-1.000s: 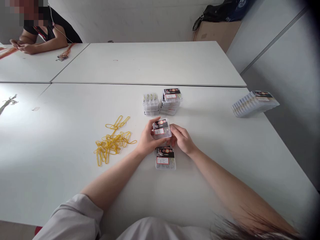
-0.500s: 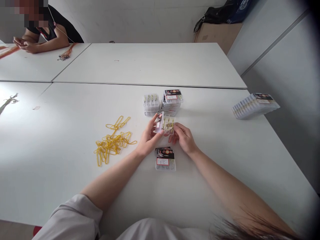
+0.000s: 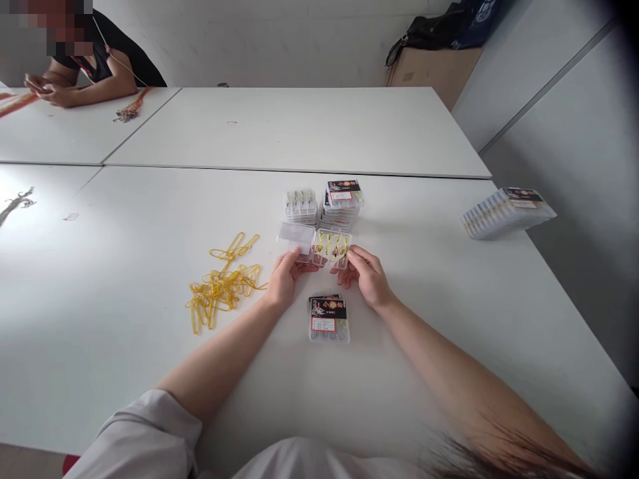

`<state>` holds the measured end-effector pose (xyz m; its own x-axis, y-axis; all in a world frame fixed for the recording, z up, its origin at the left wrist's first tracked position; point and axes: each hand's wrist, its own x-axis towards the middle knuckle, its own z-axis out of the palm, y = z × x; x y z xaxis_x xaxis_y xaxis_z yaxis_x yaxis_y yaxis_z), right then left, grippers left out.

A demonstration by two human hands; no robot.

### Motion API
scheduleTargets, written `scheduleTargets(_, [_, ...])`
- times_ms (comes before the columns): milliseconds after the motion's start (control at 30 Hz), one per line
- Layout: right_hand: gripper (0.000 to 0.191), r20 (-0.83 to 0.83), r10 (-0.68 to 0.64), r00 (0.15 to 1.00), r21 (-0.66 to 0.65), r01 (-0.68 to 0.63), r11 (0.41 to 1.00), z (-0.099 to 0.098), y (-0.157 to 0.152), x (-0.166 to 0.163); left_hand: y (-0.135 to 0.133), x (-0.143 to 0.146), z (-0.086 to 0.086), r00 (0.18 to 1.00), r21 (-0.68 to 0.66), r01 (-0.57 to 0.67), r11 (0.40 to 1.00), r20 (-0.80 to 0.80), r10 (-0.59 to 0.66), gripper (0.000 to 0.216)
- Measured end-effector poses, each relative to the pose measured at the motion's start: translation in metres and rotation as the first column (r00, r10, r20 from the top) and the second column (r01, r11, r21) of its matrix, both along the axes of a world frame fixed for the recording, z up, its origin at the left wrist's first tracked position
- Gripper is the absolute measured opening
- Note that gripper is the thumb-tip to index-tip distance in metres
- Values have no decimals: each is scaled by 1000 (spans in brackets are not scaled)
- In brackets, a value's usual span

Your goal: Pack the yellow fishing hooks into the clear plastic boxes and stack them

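Observation:
Between my hands is a clear plastic fish hook box, its lid swung out flat to the left. Several hooks with yellow-green line lie in its compartments. My left hand pinches the lid by its near edge. The right end of the box is gripped by my right hand, thumb on top and fingers partly underneath. Just beyond stand two stacks of similar boxes, a left stack and a right stack with a black label on top. Closer to me lie overlapping labelled boxes.
A heap of yellow loops lies left of my hands. More boxes lean in a row at the table's right side. Across the joined white tables a person sits beside orange strands. A cardboard box stands behind.
The box's lid has swung from partly raised to flat on the left. My left hand has moved left with it, while my right hand stays on the box's end.

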<state>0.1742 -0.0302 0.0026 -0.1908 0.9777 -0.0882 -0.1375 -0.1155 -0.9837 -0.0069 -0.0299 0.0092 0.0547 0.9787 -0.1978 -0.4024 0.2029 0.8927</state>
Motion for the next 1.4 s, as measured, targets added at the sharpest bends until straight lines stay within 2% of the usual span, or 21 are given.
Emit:
scheduleTargets(167, [28,-22,75,997,32,-74,997,0,-3,3,3,0,2,992,-73,-87,994,83,93,24])
scheduleTargets(333, [30,-24,99,995,59,-98,993,1,-4,4,4,1,2,986,-95,-114,989,113,124,21])
scheduleTargets(533, [37,58,232,971,73,-235,969,2,-3,7,5,2,2,971,-104,-163,981,157,178,20])
scheduleTargets(633, [35,86,238,967,74,-245,967,2,-3,8,5,2,0,966,-103,-182,978,166,197,21])
scheduleTargets(900, [28,140,250,958,76,-262,962,1,-1,5,3,0,-11,987,-28,-59,998,146,63,38])
scheduleTargets(1100, [27,195,266,944,49,-280,959,1,-4,3,3,1,-10,989,-29,-12,999,148,17,47])
scheduleTargets(1233, [27,221,281,934,50,-298,953,2,-6,1,2,0,-11,995,-23,-11,1000,101,13,52])
scheduleTargets(1400, [23,177,321,931,63,-336,940,3,-5,3,1,-1,-16,999,-8,-40,999,17,40,51])
